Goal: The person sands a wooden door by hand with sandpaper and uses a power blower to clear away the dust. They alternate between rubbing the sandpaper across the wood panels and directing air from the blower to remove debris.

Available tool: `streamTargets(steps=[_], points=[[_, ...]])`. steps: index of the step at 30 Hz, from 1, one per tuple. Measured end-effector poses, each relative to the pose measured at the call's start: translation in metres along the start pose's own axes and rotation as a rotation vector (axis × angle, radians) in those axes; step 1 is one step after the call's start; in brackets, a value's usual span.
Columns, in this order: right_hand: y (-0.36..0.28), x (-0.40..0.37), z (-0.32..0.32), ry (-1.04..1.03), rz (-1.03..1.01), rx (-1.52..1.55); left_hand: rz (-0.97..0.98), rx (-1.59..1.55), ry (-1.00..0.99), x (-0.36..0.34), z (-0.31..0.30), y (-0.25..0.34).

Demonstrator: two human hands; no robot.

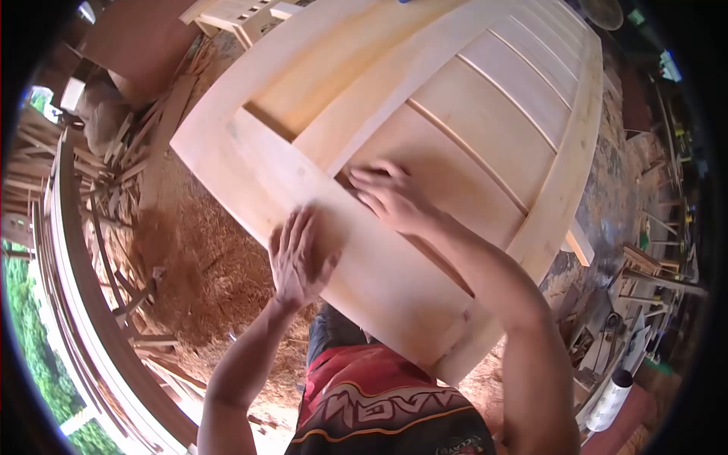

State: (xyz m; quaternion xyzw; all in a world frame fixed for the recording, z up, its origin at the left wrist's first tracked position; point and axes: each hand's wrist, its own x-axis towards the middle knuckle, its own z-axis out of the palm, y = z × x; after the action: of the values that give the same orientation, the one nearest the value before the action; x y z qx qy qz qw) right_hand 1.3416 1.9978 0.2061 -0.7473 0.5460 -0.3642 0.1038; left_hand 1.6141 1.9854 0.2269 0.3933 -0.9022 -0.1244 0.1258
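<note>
A large pale wooden panelled door lies in front of me, with slats, raised strips and a wide end rail nearest my body. My left hand rests flat on that rail near its outer edge, fingers stretched out and holding nothing. At the inner edge of the rail, where it meets a long middle board, my right hand presses its bent fingers into the corner. Something dark shows under these fingertips, too small and shaded to name. My right forearm crosses above the rail.
Sawdust and shavings cover the floor at left. Long boards and scrap wood stand beyond. A wooden piece with legs is at the top left. On the right lie wood offcuts and a white bottle with a black cap.
</note>
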Motion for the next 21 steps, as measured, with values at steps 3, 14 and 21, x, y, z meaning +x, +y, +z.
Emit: streamTargets(steps=[3,14,21], points=[[-0.027,-0.022,-0.001,0.023,0.061,-0.094,-0.069,0.021,0.076,-0.004,0.007,0.001],[-0.087,-0.119,-0.107,-0.373,0.218,-0.203,-0.074,0.042,0.207,-0.013,0.024,-0.010],[-0.111,-0.178,-0.196,-0.674,0.320,-0.279,-0.367,0.716,0.178,-0.028,0.086,0.021]])
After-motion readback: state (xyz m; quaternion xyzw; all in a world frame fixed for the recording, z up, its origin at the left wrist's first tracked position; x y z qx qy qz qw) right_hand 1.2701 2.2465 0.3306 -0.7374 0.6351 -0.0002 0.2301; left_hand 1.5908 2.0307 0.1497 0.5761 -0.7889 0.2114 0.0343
